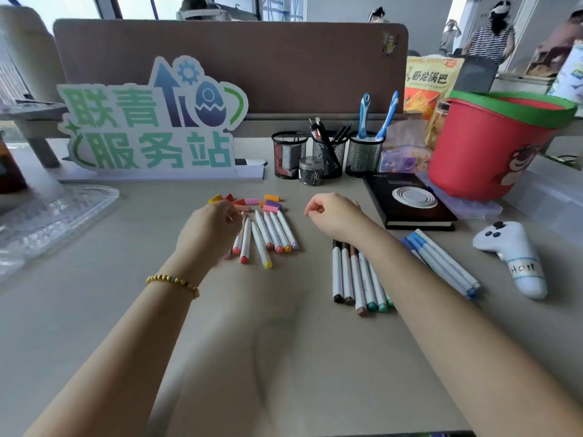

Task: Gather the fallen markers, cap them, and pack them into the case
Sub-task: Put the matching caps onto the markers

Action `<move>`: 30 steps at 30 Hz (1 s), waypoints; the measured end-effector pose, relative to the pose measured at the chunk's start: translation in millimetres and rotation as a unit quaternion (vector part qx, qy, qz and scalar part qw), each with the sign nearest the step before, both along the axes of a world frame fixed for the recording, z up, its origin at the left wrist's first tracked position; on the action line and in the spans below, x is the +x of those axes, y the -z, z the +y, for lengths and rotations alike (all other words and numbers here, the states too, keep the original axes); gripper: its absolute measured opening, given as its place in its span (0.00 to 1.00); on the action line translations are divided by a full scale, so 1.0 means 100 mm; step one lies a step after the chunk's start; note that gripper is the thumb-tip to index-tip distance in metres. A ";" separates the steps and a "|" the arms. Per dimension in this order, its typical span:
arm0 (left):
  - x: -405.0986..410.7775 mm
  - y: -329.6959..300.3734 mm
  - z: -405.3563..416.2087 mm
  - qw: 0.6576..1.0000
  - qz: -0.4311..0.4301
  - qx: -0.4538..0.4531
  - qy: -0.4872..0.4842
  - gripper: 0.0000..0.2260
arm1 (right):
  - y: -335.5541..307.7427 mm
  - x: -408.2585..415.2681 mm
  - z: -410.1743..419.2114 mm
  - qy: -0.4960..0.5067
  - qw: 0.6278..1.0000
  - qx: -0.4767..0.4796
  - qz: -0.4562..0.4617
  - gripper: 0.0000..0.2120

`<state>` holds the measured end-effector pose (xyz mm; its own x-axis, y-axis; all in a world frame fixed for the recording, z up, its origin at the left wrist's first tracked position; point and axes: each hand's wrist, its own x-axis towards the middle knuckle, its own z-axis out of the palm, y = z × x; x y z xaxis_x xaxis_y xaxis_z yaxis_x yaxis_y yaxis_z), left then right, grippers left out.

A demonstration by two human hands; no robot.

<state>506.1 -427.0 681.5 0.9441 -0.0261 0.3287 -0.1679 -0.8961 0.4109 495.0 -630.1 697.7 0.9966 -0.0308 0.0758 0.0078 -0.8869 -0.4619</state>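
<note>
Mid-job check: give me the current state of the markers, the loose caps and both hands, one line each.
Warm-colour markers: uncapped, lying fanned on the desk.
Loose caps: off, scattered beyond those markers.
Brown and green markers: capped, lying side by side.
Blue markers: capped, lying together.
Left hand: fingers curled over the warm-colour markers; hold unclear.
Right hand: loosely curled, holds nothing.

Loose caps (252, 201) behind uncapped markers (268, 236); capped markers (356, 275) to right (notebook (407, 200) behind them).

An office: desk (94, 310) with partition panel (284, 64), mesh pen cups (288, 154), notebook (407, 200).
</note>
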 end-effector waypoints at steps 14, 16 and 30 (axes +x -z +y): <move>0.44 0.31 0.54 0.991 0.095 -0.032 -0.086 0.14 | 0.14 0.40 0.35 -0.001 0.988 -0.070 0.140 0.16; 0.44 0.30 0.58 0.990 0.104 -0.048 -0.084 0.12 | 0.14 0.40 0.34 -0.002 0.986 -0.073 0.151 0.17; 0.47 0.18 0.70 0.974 0.215 -0.040 -0.055 0.07 | -0.14 0.41 0.18 -0.047 0.948 -0.178 0.261 0.12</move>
